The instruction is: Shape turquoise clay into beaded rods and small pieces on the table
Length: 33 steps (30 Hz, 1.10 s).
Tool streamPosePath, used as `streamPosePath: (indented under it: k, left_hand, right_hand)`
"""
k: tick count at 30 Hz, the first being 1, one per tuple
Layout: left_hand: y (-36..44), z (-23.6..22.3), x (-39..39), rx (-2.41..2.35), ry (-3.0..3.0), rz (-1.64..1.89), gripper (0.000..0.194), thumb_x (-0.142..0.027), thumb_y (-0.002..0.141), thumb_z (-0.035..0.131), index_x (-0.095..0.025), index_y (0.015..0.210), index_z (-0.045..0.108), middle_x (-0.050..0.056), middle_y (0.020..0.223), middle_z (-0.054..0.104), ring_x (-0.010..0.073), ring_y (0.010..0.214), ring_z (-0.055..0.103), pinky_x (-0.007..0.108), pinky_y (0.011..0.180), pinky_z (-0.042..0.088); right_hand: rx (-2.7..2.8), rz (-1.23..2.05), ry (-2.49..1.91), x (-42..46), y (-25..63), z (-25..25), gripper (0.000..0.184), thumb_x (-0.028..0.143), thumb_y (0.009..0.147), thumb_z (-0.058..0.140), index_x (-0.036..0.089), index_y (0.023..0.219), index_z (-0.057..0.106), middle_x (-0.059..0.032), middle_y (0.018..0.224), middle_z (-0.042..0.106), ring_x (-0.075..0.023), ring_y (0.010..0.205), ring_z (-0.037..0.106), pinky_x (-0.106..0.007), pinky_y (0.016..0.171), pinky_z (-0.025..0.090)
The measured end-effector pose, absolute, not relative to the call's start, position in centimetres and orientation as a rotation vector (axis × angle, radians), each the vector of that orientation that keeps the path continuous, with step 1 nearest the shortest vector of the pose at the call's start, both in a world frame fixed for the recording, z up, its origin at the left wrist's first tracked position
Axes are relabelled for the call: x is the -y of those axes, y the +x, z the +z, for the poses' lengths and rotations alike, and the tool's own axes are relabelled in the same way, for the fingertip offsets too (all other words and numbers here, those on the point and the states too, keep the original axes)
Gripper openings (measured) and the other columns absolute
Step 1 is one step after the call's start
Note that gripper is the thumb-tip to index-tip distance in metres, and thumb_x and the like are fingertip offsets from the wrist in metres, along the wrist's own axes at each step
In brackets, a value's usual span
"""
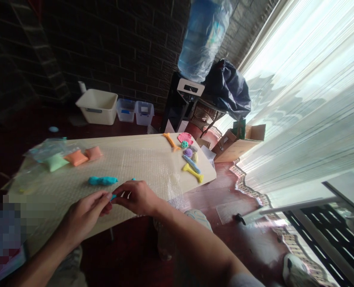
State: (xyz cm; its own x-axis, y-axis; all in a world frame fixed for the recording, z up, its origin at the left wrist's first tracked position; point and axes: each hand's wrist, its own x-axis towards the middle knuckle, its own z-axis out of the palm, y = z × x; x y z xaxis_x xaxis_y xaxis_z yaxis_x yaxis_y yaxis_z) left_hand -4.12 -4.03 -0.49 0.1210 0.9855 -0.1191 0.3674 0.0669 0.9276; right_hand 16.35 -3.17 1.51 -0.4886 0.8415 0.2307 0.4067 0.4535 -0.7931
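Note:
Near the front edge of the table, my left hand (89, 207) and my right hand (137, 196) meet, with fingertips pinched on a small turquoise piece of modelling clay (113, 197). Most of that piece is hidden by the fingers. Just beyond them, a longer turquoise clay roll (103, 181) with a lumpy surface lies on the bubble wrap. A tiny turquoise bit (133, 179) shows just behind my right hand's knuckles.
Bubble wrap (147, 159) covers much of the pale table. Left sit plastic bags (49, 147) and green (55, 162), orange (76, 158) and salmon (93, 153) clay packs. Right lie an orange bone shape (171, 142), a yellow bone shape (192, 173) and several coloured pieces.

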Motion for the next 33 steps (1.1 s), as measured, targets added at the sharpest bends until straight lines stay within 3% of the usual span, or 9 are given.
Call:
streamPosePath:
  k: [9, 14, 20, 23, 27, 30, 33]
  left_hand:
    - [-4.0, -0.3, 3.9, -1.312, 1.29, 0.864, 0.059, -0.074, 0.07, 0.079, -0.019, 0.092, 0.076, 0.005, 0.075, 0.078, 0.0237, 0.07, 0.074, 0.03, 0.064, 0.061]
    - [-4.2, -0.3, 3.7, -1.335, 1.308, 0.884, 0.059, -0.071, 0.072, 0.079, -0.019, 0.099, 0.078, 0.006, 0.082, 0.081, 0.023, 0.07, 0.075, 0.03, 0.063, 0.062]
    - [-4.2, -0.3, 3.7, -1.262, 1.312, 0.93, 0.052, -0.06, 0.071, 0.086, -0.021, 0.105, 0.079, 0.005, 0.092, 0.082, 0.0225, 0.083, 0.077, 0.027, 0.074, 0.063]
    - [-4.2, -0.3, 3.6, -1.259, 1.233, 0.968, 0.05, -0.053, 0.065, 0.091, -0.022, 0.104, 0.079, 0.006, 0.099, 0.083, 0.0265, 0.094, 0.079, 0.032, 0.084, 0.064]
    - [-4.0, 0.0, 3.9, -1.259, 1.222, 1.013, 0.046, -0.046, 0.066, 0.092, -0.02, 0.102, 0.08, 0.008, 0.1, 0.083, 0.0284, 0.093, 0.079, 0.04, 0.089, 0.065]
    - [-3.7, 0.2, 4.1, -1.17, 1.235, 1.009, 0.039, -0.043, 0.069, 0.09, -0.017, 0.097, 0.08, 0.01, 0.098, 0.083, 0.0278, 0.092, 0.079, 0.041, 0.09, 0.064]
    - [-3.5, 0.1, 3.8, -1.113, 1.164, 1.065, 0.047, -0.042, 0.072, 0.09, -0.015, 0.108, 0.078, 0.012, 0.103, 0.082, 0.0265, 0.093, 0.079, 0.039, 0.085, 0.066]
  right_hand:
    - [1.981, 0.955, -1.065, 3.1, 16.5, 1.5, 0.018, 0.027, 0.092, 0.078, 0.017, 0.107, 0.077, -0.0047, 0.095, 0.077, -0.0111, 0.071, 0.066, -0.02, 0.068, 0.053]
    - [1.906, 1.054, -1.148, 3.3, 16.5, 2.0, 0.016, 0.03, 0.094, 0.077, 0.017, 0.102, 0.077, -0.0016, 0.085, 0.076, -0.0099, 0.067, 0.064, -0.019, 0.065, 0.05]
    - [1.883, 1.14, -1.266, 3.3, 16.4, 2.3, 0.036, 0.051, 0.097, 0.07, 0.016, 0.092, 0.077, -0.0008, 0.074, 0.072, -0.0118, 0.067, 0.065, -0.021, 0.063, 0.047]
    - [1.835, 1.205, -1.231, 3.0, 16.5, 1.7, 0.04, 0.056, 0.097, 0.069, 0.017, 0.096, 0.077, -0.0005, 0.072, 0.071, -0.0125, 0.067, 0.066, -0.022, 0.063, 0.048]
    - [1.779, 1.272, -1.133, 2.9, 16.5, 1.0, 0.039, 0.056, 0.094, 0.072, 0.018, 0.097, 0.076, -0.0005, 0.072, 0.069, -0.0132, 0.065, 0.064, -0.023, 0.062, 0.049]
    - [1.704, 1.342, -1.092, 2.9, 16.3, 0.9, 0.04, 0.056, 0.095, 0.07, 0.016, 0.093, 0.073, -0.0019, 0.072, 0.069, -0.0132, 0.062, 0.063, -0.025, 0.06, 0.05]
    - [1.636, 1.386, -1.064, 2.5, 16.2, 1.0, 0.039, 0.054, 0.094, 0.071, 0.016, 0.093, 0.07, -0.0041, 0.078, 0.071, -0.0137, 0.065, 0.065, -0.027, 0.062, 0.052]
